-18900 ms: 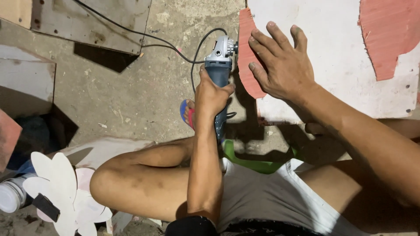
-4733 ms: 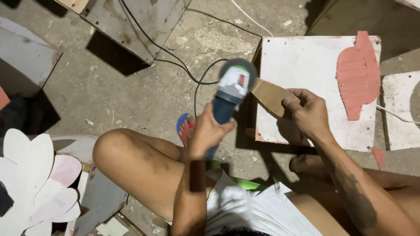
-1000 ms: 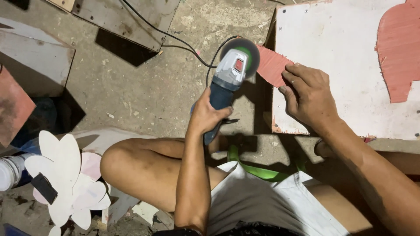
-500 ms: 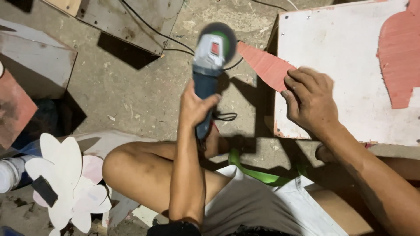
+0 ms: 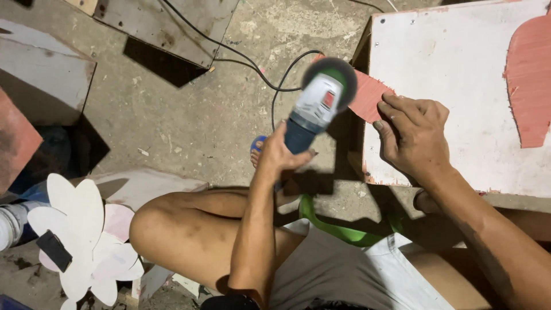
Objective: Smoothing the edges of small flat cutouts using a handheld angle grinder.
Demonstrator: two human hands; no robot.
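Observation:
My left hand (image 5: 280,155) grips the blue handle of an angle grinder (image 5: 319,103) with a grey and green head; its disc is blurred and sits against the edge of a thin pink cut-out piece (image 5: 367,95). My right hand (image 5: 412,136) presses that pink piece down at the left edge of a white board (image 5: 453,74). A larger pink shape (image 5: 531,80) lies on the board's right side. The grinder's black cord (image 5: 252,66) runs away across the concrete floor.
I sit low with my bare knee (image 5: 172,229) raised over the floor. White flower-shaped cut-outs (image 5: 80,229) lie at lower left. Grey boards (image 5: 166,26) lean at the top left, and a blue sandal (image 5: 257,150) shows under the grinder.
The grinder swung left and away from the pink piece half a second ago, then came back right; its disc now meets the piece's edge again. My right hand stayed on the piece.

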